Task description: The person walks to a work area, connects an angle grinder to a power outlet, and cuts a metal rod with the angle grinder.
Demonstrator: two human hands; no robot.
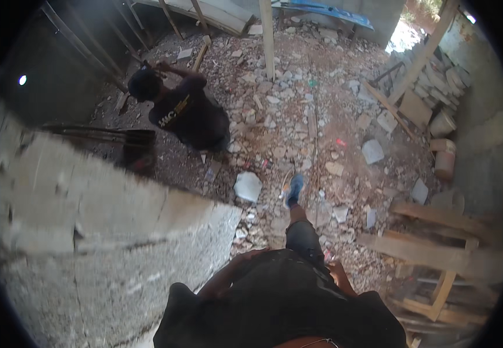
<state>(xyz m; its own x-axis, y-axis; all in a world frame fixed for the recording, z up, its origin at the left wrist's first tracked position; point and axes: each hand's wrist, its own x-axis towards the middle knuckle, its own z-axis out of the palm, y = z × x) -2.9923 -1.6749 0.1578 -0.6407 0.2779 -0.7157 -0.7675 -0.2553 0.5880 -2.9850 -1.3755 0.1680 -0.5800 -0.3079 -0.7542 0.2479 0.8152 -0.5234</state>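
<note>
Into the head view, the only one, looking down now: straight to the left hand [257, 253], in front of the dark shirt [286, 296], mostly hidden, near the corner of the concrete wall [118, 214]; cannot tell how far open, or whether holding anything. Across to the right hand [336, 270], low at the side, small and dark; no telling about finger spread or grip there either. Just beyond both, the rubble [289, 110], strewn over the floor [350, 180] from the near edge right out to the far one. And among the bigger pieces, the white block [248, 187], just off that wall corner, left of the blue shoe [295, 188]. Likely heavy, stiff, rough rather than slippery, perhaps apt to chip; best taken by opposite sides, palms low. Smaller rubble, probably lighter, gritty, sharp-cornered, best gripped round the middle. Now for looks: pale, flat-topped and many-sided on the block; grey, cream and reddish-brown, jumbled and dusty, on the rest. Toward the floor's left edge, a co-worker [190, 110]; along the right edge, timber planks [437, 249] and a bucket [445, 159].
</note>
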